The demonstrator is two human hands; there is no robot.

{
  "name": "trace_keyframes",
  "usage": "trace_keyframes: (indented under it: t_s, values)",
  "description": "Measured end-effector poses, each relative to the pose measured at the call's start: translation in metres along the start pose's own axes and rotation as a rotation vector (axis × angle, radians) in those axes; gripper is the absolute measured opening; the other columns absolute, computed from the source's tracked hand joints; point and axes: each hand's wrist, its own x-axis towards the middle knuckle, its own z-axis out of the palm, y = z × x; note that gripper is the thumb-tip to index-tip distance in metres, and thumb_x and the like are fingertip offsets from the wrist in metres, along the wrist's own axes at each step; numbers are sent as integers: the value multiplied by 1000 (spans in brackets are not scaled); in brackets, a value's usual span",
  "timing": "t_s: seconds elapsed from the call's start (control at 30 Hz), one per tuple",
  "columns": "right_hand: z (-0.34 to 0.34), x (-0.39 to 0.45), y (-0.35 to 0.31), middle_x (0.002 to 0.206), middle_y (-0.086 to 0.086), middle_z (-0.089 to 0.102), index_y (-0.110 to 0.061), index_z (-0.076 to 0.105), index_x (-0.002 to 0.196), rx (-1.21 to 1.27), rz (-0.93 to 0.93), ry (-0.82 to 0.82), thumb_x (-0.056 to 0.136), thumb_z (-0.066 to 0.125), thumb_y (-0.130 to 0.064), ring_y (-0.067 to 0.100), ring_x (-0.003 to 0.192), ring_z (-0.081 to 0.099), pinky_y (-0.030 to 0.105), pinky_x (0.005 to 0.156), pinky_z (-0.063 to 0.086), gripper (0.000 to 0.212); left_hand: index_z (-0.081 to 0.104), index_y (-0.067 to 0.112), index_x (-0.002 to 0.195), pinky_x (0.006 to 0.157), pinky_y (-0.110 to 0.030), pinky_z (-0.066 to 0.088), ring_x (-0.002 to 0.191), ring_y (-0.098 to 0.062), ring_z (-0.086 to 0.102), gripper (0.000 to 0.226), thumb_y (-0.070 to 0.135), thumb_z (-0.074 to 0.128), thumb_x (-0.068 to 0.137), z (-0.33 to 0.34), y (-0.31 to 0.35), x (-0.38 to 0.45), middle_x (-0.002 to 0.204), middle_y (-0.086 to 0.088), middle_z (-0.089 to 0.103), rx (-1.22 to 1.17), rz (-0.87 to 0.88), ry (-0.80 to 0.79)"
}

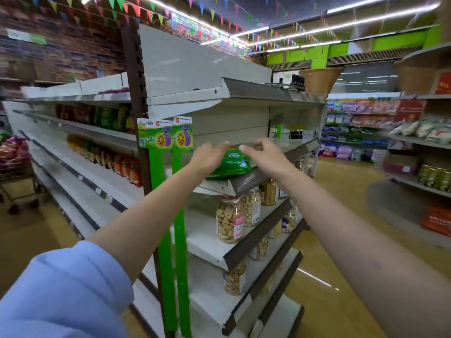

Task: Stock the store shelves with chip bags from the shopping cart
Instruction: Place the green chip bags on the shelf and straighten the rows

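Green glossy chip bag (230,164) flat on shelf (219,186).

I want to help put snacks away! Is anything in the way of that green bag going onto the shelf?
Nothing visible blocks it. The shiny green chip bag already lies on the pale grey metal shelf, near its front corner. The left hand and right hand are both at its top edge, and the shelf behind looks bare.

One green chip bag (229,164) lies on the shelf, two hanging cards (154,134) beside it, two hands (210,156) reaching.
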Motion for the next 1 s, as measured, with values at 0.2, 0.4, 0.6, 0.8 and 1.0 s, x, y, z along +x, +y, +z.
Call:
trace_keyframes:
  t_s: [0.2, 0.4, 0.6, 0.8, 1.0]
  values:
    - [11, 16, 7, 139, 10, 49, -7, 35, 142, 50, 101, -65, 85, 72, -26, 25, 124, 50, 33, 100, 43, 71, 41, -1, 139, 108, -39, 36, 129, -35, 44, 62, 40, 54, 94, 9, -5, 9, 140, -20, 47, 128, -90, -34]
    - [7, 13, 0, 122, 10, 56, -4, 35, 140, 517, 184, -86, 79, 77, -12, 20, 95, 62, 31, 83, 54, 74, 37, 1, 142, 99, -30, 42, 121, -28, 52, 82, 34, 77, 79, -12, -5, 4, 135, -11, 51, -83, -73, 3]
    - [-1, -9, -11, 87, 7, 65, -12, 58, 94, 727, 292, -105, 84, 72, -33, 20, 76, 66, 34, 73, 58, 27, 32, 18, 143, 92, -42, 53, 104, -28, 63, 92, 14, 84, 67, -34, -4, -18, 127, -13, 55, -269, -25, -121]
    - [14, -37, -25, 77, 9, 65, -6, 60, 91, 707, 309, -151, 89, 65, -19, 16, 50, 66, 24, 42, 51, 13, 32, 17, 143, 77, -32, 50, 102, -21, 59, 85, 32, 79, 73, -54, -12, -40, 121, -4, 55, -311, -50, -248]
    - [41, -70, -51, 83, 6, 66, -8, 61, 100, 700, 228, -248, 90, 60, -14, 17, 74, 63, 33, 67, 54, 11, 62, 12, 119, 92, -49, 53, 100, -32, 69, 94, 83, 60, 57, -88, -28, -65, 108, -10, 72, -423, -132, -233]
